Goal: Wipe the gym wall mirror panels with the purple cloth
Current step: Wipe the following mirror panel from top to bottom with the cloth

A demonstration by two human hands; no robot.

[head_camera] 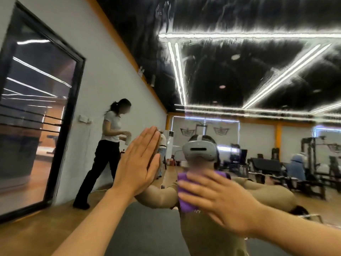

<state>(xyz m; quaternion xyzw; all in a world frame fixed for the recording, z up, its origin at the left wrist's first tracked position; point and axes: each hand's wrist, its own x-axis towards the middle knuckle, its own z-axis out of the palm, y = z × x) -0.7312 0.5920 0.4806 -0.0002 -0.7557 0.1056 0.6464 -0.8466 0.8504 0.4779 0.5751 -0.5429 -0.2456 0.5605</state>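
Observation:
The wall mirror (pixel 258 80) fills the view ahead and to the right. Wet smeared streaks cover its upper part. My right hand (pixel 221 200) lies flat with fingers spread over the purple cloth (pixel 184 183), pressing it against the glass at chest height. Only the cloth's left edge and top corner show past my fingers. My left hand (pixel 140 163) is open and flat against the glass, fingers together and pointing up, and its fingertips meet their reflection. My own reflection, in a tan top and a white headset, faces me behind the cloth.
A person in a white shirt and black trousers (pixel 108 145) stands to the left by the white wall, holding something small. A black-framed glass door (pixel 36 117) is at far left. Gym machines and benches (pixel 276 169) show in the reflection on the right. The floor is wood.

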